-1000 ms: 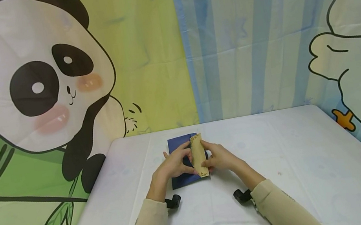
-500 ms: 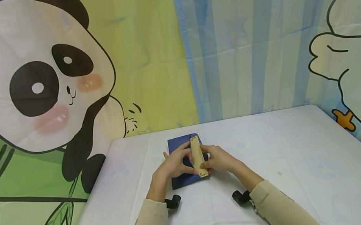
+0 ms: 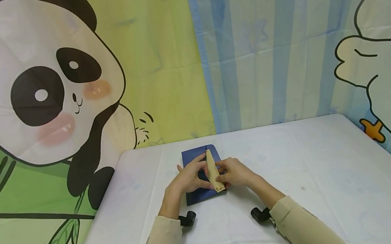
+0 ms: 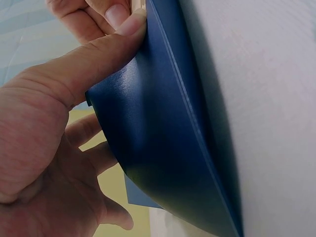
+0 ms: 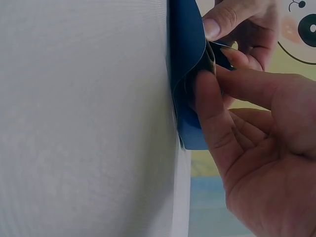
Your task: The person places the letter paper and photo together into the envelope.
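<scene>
A dark blue, smooth-surfaced folding cover (image 3: 200, 197) lies on the table, its flap bent up in the left wrist view. Between the hands, a cream card (image 3: 213, 171) with small ornaments at its ends stands tilted over it, seen as a narrow strip. My left hand (image 3: 189, 178) pinches the flap, thumb on the blue face (image 4: 143, 133) close beside the card's edge. From the other side, my right hand (image 3: 238, 171) pinches the card between thumb and fingers. In the right wrist view the card's edge (image 5: 211, 57) sits inside the curled blue flap (image 5: 187, 39).
A white cloth covers the table (image 3: 310, 206). Behind it hangs a curtain (image 3: 161, 58) with a panda on the left and a white cartoon figure on the right. Black wrist cameras (image 3: 187, 219) sit at both cuffs.
The cream card has narrowed in the head view, turning more edge-on and shifting slightly left. My right hand has moved a little left with it; the left hand stays in place.
</scene>
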A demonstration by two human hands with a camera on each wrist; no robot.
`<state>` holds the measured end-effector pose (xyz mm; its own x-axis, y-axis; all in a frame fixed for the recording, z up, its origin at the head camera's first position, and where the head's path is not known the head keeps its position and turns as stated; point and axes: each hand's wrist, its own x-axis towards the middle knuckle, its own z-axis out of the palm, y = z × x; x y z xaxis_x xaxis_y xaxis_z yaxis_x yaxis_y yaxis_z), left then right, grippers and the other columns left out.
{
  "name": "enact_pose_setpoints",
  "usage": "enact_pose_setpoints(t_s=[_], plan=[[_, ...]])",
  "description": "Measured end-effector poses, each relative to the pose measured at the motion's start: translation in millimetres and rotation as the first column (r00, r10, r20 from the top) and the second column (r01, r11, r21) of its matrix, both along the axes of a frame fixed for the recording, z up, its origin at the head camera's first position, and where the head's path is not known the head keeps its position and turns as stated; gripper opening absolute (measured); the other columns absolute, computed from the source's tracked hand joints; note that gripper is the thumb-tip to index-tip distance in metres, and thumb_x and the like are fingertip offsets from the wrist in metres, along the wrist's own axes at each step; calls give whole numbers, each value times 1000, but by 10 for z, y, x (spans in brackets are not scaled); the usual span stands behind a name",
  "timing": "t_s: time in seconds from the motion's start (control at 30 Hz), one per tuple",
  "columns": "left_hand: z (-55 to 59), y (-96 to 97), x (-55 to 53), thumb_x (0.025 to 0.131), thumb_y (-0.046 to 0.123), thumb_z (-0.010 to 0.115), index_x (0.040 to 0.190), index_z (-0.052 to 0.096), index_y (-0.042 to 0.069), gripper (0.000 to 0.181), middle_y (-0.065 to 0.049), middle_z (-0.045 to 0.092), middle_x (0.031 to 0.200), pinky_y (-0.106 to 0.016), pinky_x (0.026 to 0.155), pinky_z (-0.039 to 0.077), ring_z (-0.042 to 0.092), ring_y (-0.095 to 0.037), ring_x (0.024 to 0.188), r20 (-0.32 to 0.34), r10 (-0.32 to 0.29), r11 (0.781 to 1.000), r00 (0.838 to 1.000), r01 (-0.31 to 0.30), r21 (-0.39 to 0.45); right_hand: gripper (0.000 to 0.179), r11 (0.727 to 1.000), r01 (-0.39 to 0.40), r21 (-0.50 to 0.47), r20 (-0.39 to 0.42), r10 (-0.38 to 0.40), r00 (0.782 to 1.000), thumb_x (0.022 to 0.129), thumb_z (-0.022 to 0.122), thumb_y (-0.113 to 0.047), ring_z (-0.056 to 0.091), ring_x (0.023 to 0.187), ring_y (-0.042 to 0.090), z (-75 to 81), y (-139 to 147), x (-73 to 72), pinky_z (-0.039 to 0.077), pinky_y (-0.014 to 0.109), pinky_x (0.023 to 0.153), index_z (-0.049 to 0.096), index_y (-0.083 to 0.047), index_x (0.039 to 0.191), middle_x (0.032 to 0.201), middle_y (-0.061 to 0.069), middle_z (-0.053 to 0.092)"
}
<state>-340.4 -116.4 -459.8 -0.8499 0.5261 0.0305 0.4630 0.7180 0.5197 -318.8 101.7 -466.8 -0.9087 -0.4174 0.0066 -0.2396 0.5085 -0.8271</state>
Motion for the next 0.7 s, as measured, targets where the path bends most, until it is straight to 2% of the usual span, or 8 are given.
enact_pose_setpoints(t_s=[0.2, 0.43, 0.53, 0.7], plan=[[-2, -3, 3, 71, 39, 95, 82, 57, 23, 43, -6, 29, 172, -93, 103, -6, 31, -37, 157, 2, -7, 1000, 1000, 7, 8, 55, 999, -7, -36, 8, 7, 1000, 93, 74, 0, 75, 72, 18, -8, -8, 8, 63, 29, 62, 53, 12, 143, 110, 23, 77], [-10, -2, -6, 71, 39, 95, 82, 58, 22, 43, -6, 30, 172, -93, 102, -6, 31, -37, 157, -2, -11, 1000, 1000, 11, 20, 48, 995, -37, -88, 45, 41, 998, 93, 71, 4, 78, 82, 24, -9, -29, 23, 65, 35, 69, 57, 12, 139, 108, 26, 77], [-13, -3, -11, 71, 38, 96, 83, 58, 20, 43, -6, 30, 172, -93, 102, -6, 30, -36, 157, 0, -13, 1000, 1000, 13, 22, 44, 995, -47, -84, 26, 50, 998, 97, 67, 2, 78, 86, 24, -11, -37, 20, 65, 36, 72, 59, 9, 139, 118, 27, 74], [-7, -7, -5, 71, 37, 96, 86, 60, 17, 44, -5, 29, 172, -92, 103, -8, 30, -35, 157, 5, -14, 1000, 1000, 14, 21, 37, 998, -29, -50, -49, 27, 998, 104, 61, -5, 77, 97, 24, -30, -56, 5, 64, 36, 79, 61, 3, 140, 127, 23, 71]])
